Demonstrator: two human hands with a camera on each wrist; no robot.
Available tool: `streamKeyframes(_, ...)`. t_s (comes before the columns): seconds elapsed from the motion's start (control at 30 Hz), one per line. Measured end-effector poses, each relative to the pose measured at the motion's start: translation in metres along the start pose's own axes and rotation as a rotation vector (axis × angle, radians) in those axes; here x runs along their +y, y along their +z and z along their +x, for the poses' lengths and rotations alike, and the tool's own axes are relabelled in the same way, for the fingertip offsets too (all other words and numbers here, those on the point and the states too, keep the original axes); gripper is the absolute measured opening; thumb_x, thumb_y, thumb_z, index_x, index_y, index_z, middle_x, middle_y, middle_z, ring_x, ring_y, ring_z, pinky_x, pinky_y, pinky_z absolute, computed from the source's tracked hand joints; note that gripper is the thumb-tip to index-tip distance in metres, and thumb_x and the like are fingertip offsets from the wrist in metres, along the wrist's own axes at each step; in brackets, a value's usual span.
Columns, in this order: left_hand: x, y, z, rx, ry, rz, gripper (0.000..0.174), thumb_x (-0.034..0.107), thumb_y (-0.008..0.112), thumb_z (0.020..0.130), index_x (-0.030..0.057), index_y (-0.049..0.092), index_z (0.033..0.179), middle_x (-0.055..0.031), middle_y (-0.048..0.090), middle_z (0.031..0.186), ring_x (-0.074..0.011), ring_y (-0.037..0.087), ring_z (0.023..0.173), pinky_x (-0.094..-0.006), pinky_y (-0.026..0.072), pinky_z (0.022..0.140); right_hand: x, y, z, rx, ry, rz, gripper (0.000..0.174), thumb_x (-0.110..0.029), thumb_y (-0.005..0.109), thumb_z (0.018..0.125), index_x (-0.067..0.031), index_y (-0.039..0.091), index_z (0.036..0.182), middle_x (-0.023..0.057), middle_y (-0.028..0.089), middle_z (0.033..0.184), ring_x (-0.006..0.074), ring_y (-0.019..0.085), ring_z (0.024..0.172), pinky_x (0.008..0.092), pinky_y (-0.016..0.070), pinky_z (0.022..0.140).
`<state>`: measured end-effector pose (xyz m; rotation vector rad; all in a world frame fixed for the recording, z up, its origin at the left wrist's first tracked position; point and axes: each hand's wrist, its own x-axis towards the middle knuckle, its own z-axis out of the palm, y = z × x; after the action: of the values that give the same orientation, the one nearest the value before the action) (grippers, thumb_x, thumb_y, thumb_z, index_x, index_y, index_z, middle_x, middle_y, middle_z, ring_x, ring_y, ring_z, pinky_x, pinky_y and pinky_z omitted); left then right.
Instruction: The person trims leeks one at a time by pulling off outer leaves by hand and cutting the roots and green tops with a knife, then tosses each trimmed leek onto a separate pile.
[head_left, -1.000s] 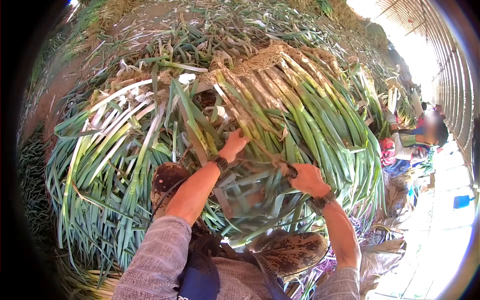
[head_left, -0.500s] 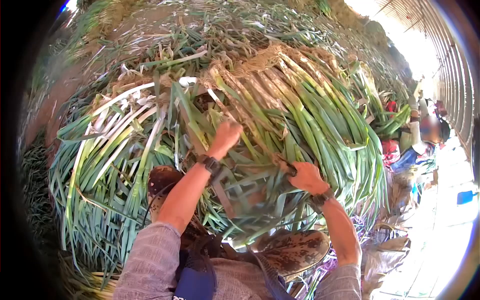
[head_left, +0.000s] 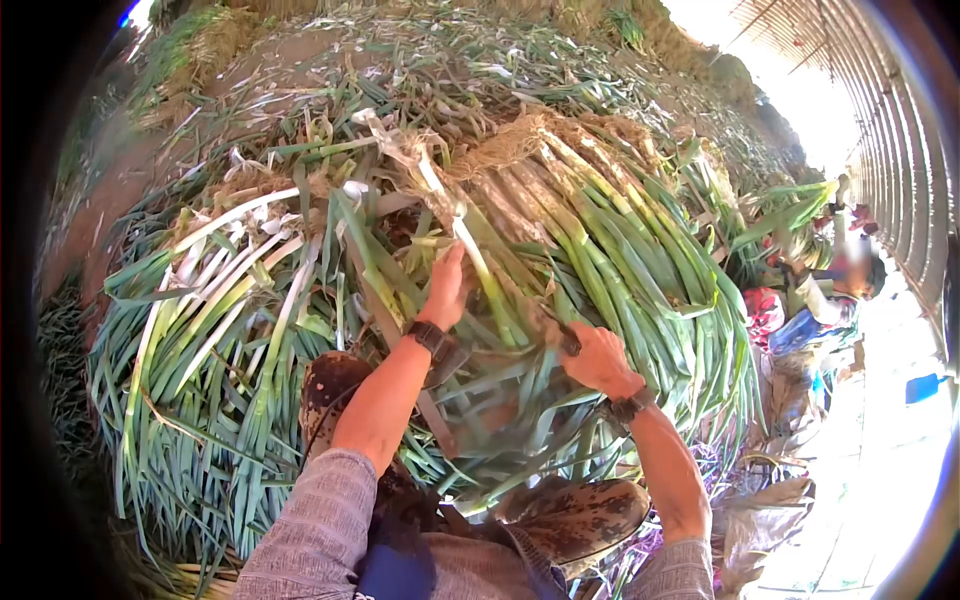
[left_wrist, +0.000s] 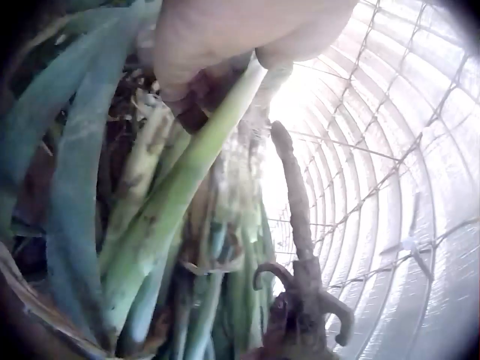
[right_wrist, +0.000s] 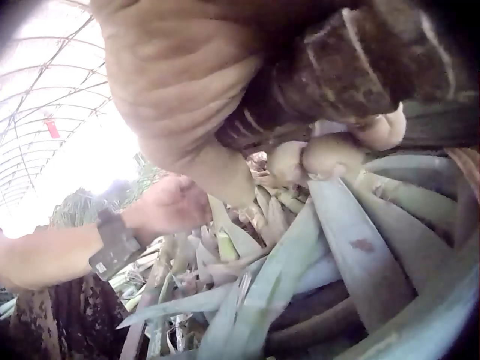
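In the head view my left hand (head_left: pixel 446 288) holds a leek (head_left: pixel 492 298) whose white shaft shows just above the fingers. Loose pale skin (head_left: pixel 405 152) flares out beyond the shaft. The left wrist view shows the same leek (left_wrist: pixel 171 184) slanting down from between thumb and fingers. My right hand (head_left: pixel 600 358) grips a dirt-caked tool like an air blow gun (left_wrist: pixel 297 217), with a thin rod and curved hooks. Its ribbed dark grip (right_wrist: pixel 330 71) fills the palm in the right wrist view. The rod points toward the left hand.
A thick row of unpeeled leeks (head_left: pixel 610 240) with roots lies at the right. Whiter peeled leeks (head_left: pixel 225 270) are heaped at the left. My knee (head_left: pixel 580 515) is close below. Scraps cover the ground beyond, and another person (head_left: pixel 825 295) sits at the far right.
The left hand has shifted slightly left. A clean white shaft now shows above it, and its loose skin has been thrown up and away. The right hand has moved a little left.
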<state>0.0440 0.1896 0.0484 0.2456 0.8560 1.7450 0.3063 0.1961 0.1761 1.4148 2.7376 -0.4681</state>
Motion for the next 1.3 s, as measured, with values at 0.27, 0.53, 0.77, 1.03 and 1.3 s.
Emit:
streamKeyframes(0.27,0.048,0.031,-0.016,-0.124,0.144,-0.158,0.030,0.037,0.052,0.104,0.0148,0.052,0.124,-0.0042,0.064,0.105,-0.0191,0.062,0.094,-0.0432,0.0540,0.080,-0.033,-0.022,0.014,0.138,-0.124,0.011,0.031,-0.036,0.068,0.084,-0.0071,0.065,0.096,0.0209,0.066,0.074,0.0428,0.064,0.076,0.0516,0.0495,0.069)
streamKeyframes(0.53,0.048,0.028,-0.020,-0.209,0.115,-0.178,0.027,0.035,0.055,0.102,0.0128,0.052,0.117,-0.0039,0.064,0.100,-0.0191,0.063,0.091,-0.0418,0.0559,0.082,-0.075,-0.044,0.034,0.202,-0.138,0.002,0.039,-0.038,0.067,0.084,-0.0068,0.063,0.108,0.0217,0.069,0.084,0.0424,0.065,0.082,0.0515,0.0504,0.075)
streamKeyframes(0.77,0.053,0.037,-0.033,-0.191,0.102,-0.178,0.025,0.032,0.052,0.104,0.0124,0.053,0.119,-0.0029,0.061,0.100,-0.0170,0.062,0.092,-0.0385,0.0547,0.081,-0.091,-0.052,0.050,0.260,-0.140,-0.021,0.042,-0.041,0.065,0.086,-0.0070,0.064,0.109,0.0222,0.070,0.088,0.0431,0.065,0.084,0.0508,0.0509,0.077)
streamKeyframes(1.03,0.045,0.034,-0.036,-0.264,0.119,-0.186,0.026,0.033,0.050,0.105,0.0114,0.050,0.120,-0.0054,0.060,0.100,-0.0237,0.063,0.096,-0.0452,0.0559,0.082,-0.126,-0.084,0.057,0.221,-0.135,-0.005,0.040,-0.041,0.065,0.084,-0.0055,0.064,0.101,0.0228,0.069,0.090,0.0420,0.065,0.088,0.0500,0.0495,0.079)
streamKeyframes(1.3,0.058,0.036,-0.022,-0.139,0.152,-0.091,0.030,0.036,0.050,0.104,0.0101,0.053,0.119,-0.0057,0.062,0.099,-0.0184,0.062,0.086,-0.0379,0.0562,0.080,-0.136,-0.105,0.047,0.185,-0.116,-0.056,0.035,-0.036,0.066,0.080,-0.0047,0.064,0.096,0.0228,0.068,0.088,0.0416,0.065,0.086,0.0509,0.0488,0.078)
